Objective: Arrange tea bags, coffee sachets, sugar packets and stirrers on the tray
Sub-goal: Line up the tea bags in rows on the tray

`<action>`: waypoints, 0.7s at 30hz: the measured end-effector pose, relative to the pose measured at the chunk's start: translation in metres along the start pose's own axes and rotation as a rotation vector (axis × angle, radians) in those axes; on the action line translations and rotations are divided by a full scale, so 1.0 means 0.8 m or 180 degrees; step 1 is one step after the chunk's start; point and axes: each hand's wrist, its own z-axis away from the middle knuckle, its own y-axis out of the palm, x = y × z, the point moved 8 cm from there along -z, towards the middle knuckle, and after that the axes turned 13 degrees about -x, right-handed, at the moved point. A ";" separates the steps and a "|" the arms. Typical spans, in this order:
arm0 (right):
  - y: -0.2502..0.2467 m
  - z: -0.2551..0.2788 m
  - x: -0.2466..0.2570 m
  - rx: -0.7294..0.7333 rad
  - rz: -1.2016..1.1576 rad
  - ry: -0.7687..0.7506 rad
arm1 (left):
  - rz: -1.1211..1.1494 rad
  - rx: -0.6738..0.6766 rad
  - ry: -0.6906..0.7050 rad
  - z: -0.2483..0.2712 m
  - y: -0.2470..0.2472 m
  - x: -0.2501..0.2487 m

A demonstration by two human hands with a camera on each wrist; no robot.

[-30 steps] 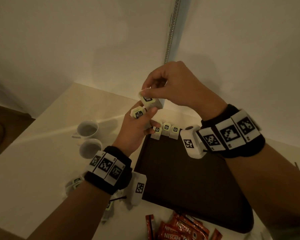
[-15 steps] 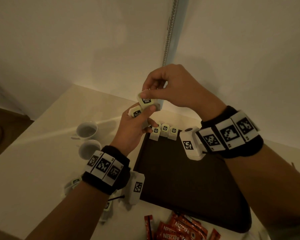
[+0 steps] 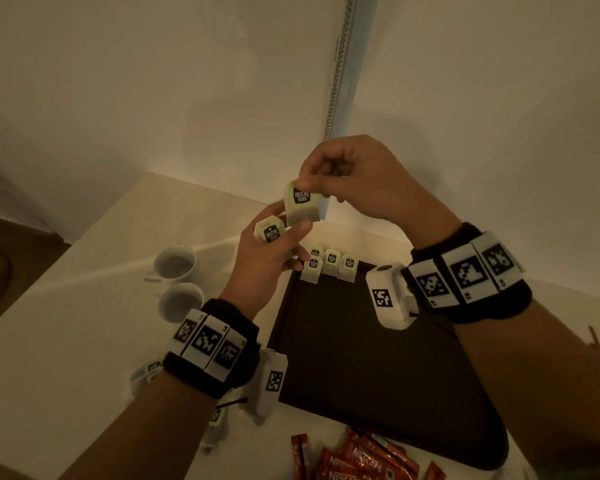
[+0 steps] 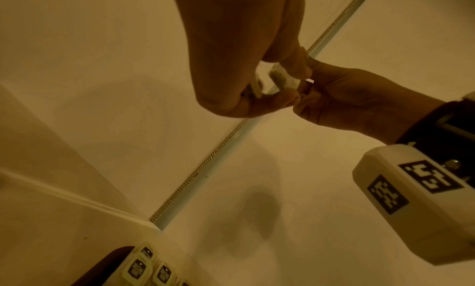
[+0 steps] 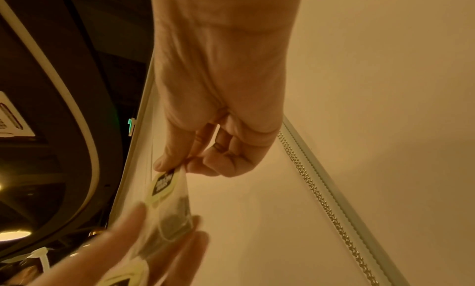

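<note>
Above the far left corner of the dark tray [image 3: 361,358], my right hand [image 3: 305,183] pinches the top of a tea bag [image 3: 302,202] with a green-and-black label; it hangs upright. My left hand [image 3: 284,232] sits just below, gripping a second tea bag [image 3: 270,233], and its thumb touches the lower end of the first. The right wrist view shows the pinched tea bag [image 5: 169,199] hanging from my right hand [image 5: 174,166]. Several tea bags [image 3: 331,263] stand in a row at the tray's far left corner.
Two white cups [image 3: 174,266] stand on the table left of the tray. Loose tea bags [image 3: 149,370] lie under my left wrist. Red coffee sachets [image 3: 361,459] are piled at the near edge. Walls meet right behind the tray, with a bead chain [image 3: 336,81] hanging there.
My right hand has lifted its tea bag a little and turned it upright, label facing me. My left hand stayed close beneath with its own tea bag.
</note>
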 end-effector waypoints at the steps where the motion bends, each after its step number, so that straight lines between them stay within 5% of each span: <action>1: 0.000 0.000 -0.002 -0.0017 -0.0036 0.0018 | -0.0025 -0.0034 -0.0013 0.000 0.000 0.001; 15: -0.006 0.006 -0.026 -0.0219 -0.0179 0.0198 | -0.0129 0.0239 -0.0180 0.006 0.016 0.017; 21: -0.006 0.008 -0.034 -0.0076 0.0132 0.0158 | -0.0154 0.0049 -0.0228 0.001 0.011 0.026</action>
